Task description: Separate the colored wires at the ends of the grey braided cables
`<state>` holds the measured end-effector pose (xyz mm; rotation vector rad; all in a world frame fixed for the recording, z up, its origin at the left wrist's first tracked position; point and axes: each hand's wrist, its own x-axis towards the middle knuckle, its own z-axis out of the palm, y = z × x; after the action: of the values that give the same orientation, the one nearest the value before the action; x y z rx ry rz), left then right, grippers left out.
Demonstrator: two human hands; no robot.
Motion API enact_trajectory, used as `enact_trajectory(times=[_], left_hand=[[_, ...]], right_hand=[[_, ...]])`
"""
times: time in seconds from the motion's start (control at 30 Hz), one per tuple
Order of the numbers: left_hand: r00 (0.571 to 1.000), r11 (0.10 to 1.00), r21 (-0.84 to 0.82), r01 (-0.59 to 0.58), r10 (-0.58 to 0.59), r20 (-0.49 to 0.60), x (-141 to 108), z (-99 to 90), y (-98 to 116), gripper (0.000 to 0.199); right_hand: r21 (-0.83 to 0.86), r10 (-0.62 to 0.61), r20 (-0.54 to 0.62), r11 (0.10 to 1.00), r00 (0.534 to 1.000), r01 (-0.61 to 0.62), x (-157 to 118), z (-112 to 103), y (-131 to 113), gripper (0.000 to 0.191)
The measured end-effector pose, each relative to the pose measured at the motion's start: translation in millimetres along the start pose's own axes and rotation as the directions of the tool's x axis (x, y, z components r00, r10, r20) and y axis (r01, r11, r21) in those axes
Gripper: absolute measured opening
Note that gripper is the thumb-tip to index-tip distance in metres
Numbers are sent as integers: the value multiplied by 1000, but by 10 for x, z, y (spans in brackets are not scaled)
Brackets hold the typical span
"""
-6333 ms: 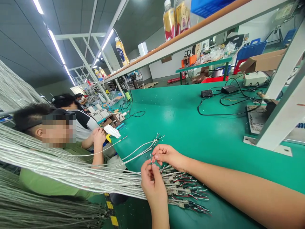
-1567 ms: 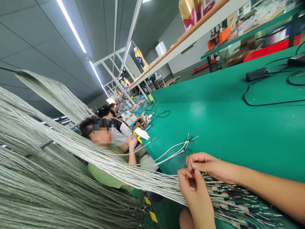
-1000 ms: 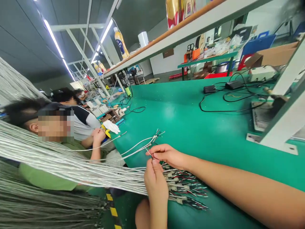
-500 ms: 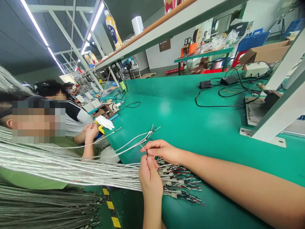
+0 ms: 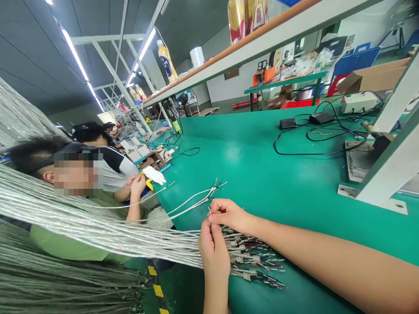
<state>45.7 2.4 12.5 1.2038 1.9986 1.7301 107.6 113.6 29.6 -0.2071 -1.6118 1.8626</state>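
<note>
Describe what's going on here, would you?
Bare left hand and right hand meet fingertip to fingertip, pinching thin wire ends over a green workbench. Long silvery cables run in from the left, their red, black, white and green wires fanned out on the bench. Beside them, a person in a green top has both hands together.

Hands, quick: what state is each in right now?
Left hand: closed, apparently pinching thin white and dark wires, mostly hidden by fingers.
Right hand: closed, pinching the same wires.
</note>
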Motion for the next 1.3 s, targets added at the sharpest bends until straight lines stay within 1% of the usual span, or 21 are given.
enact_trajectory(times=[0.07,0.1,0.13,0.2,0.23,0.27,0.3,0.37,0.43,0.5,0.57,0.63,0.77,0.8,0.87,0.93,1.0,1.07,1.1,1.2,1.3], left_hand=[[999,995,96,5,-10,51,15,-3,0,35],[997,990,143,16,-27,74,23,-3,2,36],[997,984,179,24,-37,67,30,-2,4,36],[999,979,204,24,-31,32,39,7,9,38],[1000,980,196,17,-21,19,39,13,13,39],[1000,983,184,6,-9,14,36,18,18,39],[1000,985,173,-6,3,18,30,22,25,38],[999,987,157,-24,19,32,15,27,41,36],[998,991,128,-38,32,48,4,29,46,32],[998,994,101,-49,44,53,3,35,34,30],[997,993,103,-58,53,47,6,39,12,29],[998,991,120,-65,61,35,0,36,-6,30],[998,989,136,-61,62,3,-22,25,17,31],[998,988,143,-60,60,3,-20,26,33,32],[998,985,164,-58,55,27,-4,31,66,35],[996,977,204,-63,49,76,20,36,79,38],[992,968,238,-83,56,117,38,33,51,38],[993,969,230,-94,74,93,39,19,-17,38],[995,975,203,-87,76,60,33,9,-58,37],[999,995,101,-16,19,-33,5,-7,-138,40],[1000,995,97,5,-5,1,4,21,-105,40]], right_hand=[[-187,-1,-78,982,997,-14,-18,13,-45,49],[-321,-30,-119,947,992,-10,-34,22,-76,47],[-462,-83,-144,887,986,7,-53,32,-109,43],[-686,-209,-125,725,970,68,-84,63,-165,36],[-740,-250,-115,667,962,85,-92,85,-180,34],[-743,-255,-138,666,957,70,-92,111,-184,34],[-681,-213,-207,732,955,15,-86,139,-175,35],[-411,-20,-377,899,926,-148,-56,197,-130,41],[-149,167,-446,955,879,-257,-18,236,-79,44],[-75,227,-457,954,860,-292,17,247,-55,45],[-84,217,-471,954,855,-289,40,237,-67,45],[-91,188,-482,961,856,-262,48,220,-101,46],[-188,54,-457,970,888,-156,45,185,-174,41],[-142,85,-451,976,888,-166,46,181,-186,38],[61,254,-429,966,867,-253,50,183,-199,36],[290,450,-376,887,810,-358,70,179,-207,37],[401,535,-347,827,770,-394,120,121,-235,35],[479,552,-377,803,743,-354,197,-45,-311,32],[501,530,-423,813,735,-298,236,-170,-376,32],[487,392,-588,870,708,-78,309,-609,-666,35],[441,265,-643,895,719,64,298,-860,-993,38]])
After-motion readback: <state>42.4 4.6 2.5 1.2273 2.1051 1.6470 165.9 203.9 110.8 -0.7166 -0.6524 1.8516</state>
